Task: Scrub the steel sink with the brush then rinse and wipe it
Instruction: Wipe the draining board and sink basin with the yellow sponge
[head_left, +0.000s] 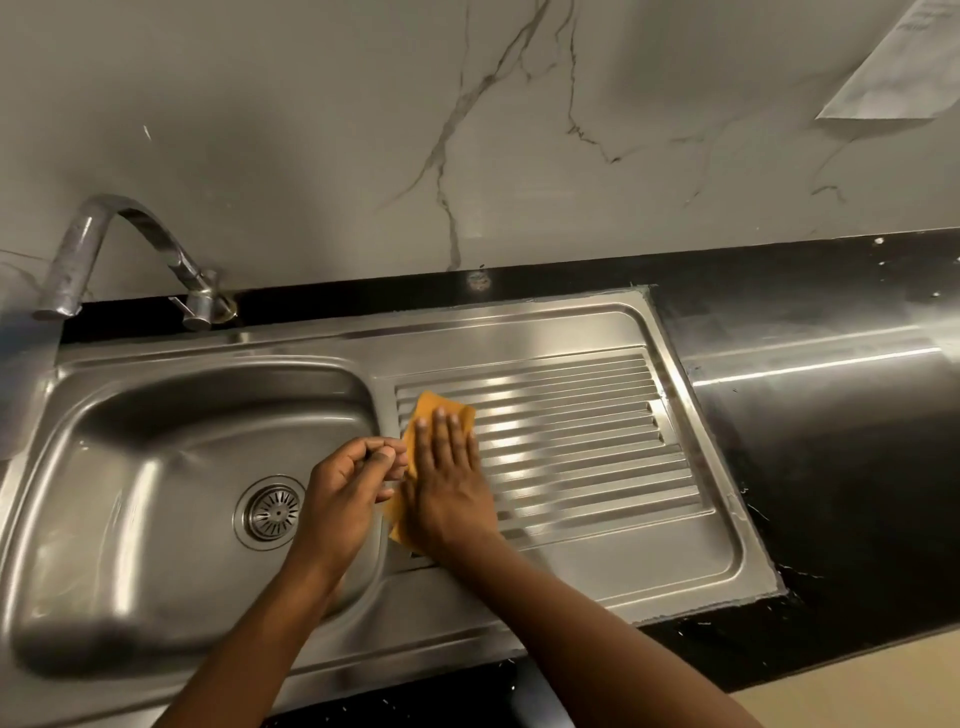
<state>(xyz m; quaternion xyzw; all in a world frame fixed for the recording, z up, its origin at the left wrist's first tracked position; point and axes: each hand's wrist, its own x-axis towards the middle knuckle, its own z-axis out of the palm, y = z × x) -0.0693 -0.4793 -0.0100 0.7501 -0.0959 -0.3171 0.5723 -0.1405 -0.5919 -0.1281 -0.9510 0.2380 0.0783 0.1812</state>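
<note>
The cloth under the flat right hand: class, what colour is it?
Orange-yellow, plain; the cloth shows best in the head view.

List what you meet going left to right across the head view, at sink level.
From the left: tap → drain strainer → left hand → right hand flat on the orange cloth → ribbed drainboard → black countertop.

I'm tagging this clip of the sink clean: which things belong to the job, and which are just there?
Job: sink; orange cloth under the flat right hand; tap.
Just there: paper on the wall; black counter.
</note>
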